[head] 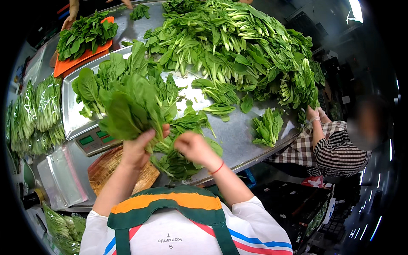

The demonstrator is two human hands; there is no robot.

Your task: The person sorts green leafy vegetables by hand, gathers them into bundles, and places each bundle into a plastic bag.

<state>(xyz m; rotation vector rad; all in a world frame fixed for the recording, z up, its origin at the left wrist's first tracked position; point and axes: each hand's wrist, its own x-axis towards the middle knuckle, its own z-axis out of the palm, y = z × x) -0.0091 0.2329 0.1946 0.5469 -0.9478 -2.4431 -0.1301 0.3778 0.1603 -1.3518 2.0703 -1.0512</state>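
Observation:
My left hand [140, 148] grips a bunch of leafy greens [134, 106] by the stems, its broad leaves pointing up and away from me. My right hand [194, 148], blurred, hovers just right of the bunch with curled fingers; whether it pinches a leaf is unclear. Beneath both hands lies a loose pile of greens [181, 162] at the near table edge. Behind the held bunch, a digital scale [92, 140] with a steel tray [70, 119] bears more greens [111, 70]. The held bunch hides part of that tray.
A large heap of greens [229, 41] covers the far side of the steel table [236, 137]. At left are bagged greens [47, 105], clear plastic bags [60, 178] and an orange tray [95, 54] near another person's hand [71, 16]. A co-worker [334, 146] handles greens at right.

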